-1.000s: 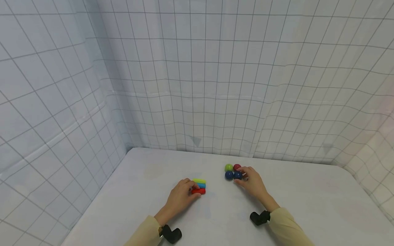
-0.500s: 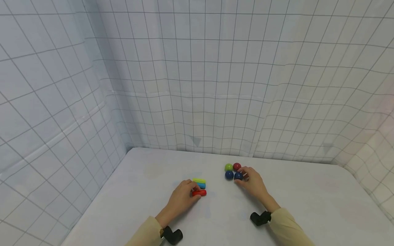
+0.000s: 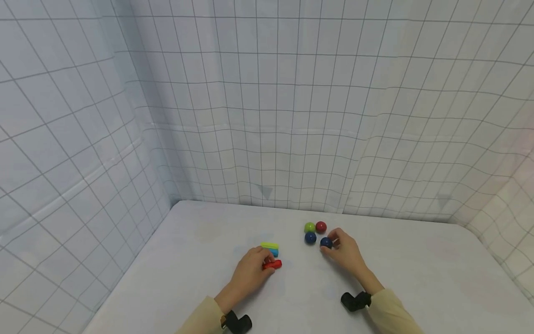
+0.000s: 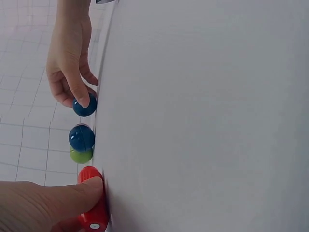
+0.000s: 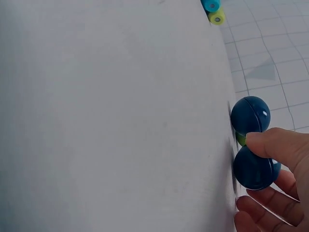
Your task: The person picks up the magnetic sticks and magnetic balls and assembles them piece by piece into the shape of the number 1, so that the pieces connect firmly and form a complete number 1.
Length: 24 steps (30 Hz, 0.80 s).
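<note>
In the head view my left hand [image 3: 252,271] pinches a short red cylinder [image 3: 273,264] between thumb and fingers. The left wrist view shows ribs at one end of it and a pale round dot at the other. Blue [image 3: 273,253] and yellow [image 3: 270,245] cylinders lie side by side just beyond that hand. My right hand [image 3: 347,253] holds a dark blue ball [image 3: 326,242] by thumb and fingertips, low over the table. To its left is a second dark blue ball [image 3: 310,238] with a visible seam; a green ball [image 3: 309,227] and a red ball [image 3: 321,227] sit behind.
The white table [image 3: 200,232] backs onto a white curtain with a dark grid [image 3: 267,116], which also hangs at both sides. Each wrist wears a black camera mount, one on the left [image 3: 238,322] and one on the right [image 3: 356,301].
My left hand has drawn the red cylinder toward me and slightly right, apart from the blue one. My right hand has pulled its blue ball right and nearer, away from the other balls.
</note>
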Each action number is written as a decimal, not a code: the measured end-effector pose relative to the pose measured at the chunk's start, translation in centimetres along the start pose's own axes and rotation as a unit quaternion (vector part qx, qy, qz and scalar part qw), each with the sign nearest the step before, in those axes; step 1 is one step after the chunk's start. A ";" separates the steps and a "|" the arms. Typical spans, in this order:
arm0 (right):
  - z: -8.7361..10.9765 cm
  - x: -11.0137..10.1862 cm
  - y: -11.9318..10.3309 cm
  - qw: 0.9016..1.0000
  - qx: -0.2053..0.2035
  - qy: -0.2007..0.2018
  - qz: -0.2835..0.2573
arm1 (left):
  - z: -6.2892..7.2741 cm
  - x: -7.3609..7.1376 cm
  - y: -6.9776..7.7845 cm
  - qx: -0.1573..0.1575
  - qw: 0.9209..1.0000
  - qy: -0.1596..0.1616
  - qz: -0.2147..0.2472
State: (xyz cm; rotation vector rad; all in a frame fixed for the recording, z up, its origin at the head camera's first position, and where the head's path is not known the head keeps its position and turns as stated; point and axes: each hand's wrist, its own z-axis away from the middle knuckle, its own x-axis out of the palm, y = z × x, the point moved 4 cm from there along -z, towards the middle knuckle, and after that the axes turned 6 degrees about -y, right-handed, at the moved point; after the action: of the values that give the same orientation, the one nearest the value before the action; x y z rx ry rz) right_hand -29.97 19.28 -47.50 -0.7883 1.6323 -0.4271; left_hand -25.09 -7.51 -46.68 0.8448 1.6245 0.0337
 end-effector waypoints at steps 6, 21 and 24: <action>0.5 -0.1 -0.2 1.000 0.007 -0.004 0.000 | 0.1 0.3 0.4 -0.012 1.000 0.010 0.019; 1.4 0.3 0.2 1.000 0.009 0.001 -0.014 | -0.1 0.7 0.9 -0.051 0.999 -0.005 0.017; 1.5 0.4 0.1 1.000 0.005 0.005 -0.025 | -0.2 0.8 1.0 -0.054 0.998 -0.010 0.025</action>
State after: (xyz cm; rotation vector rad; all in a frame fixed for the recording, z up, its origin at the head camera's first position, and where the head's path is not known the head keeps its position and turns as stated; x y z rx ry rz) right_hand -28.61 19.32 -48.20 -0.8223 1.6209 -0.4750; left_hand -24.77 -6.24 -46.80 0.8008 1.5674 0.1468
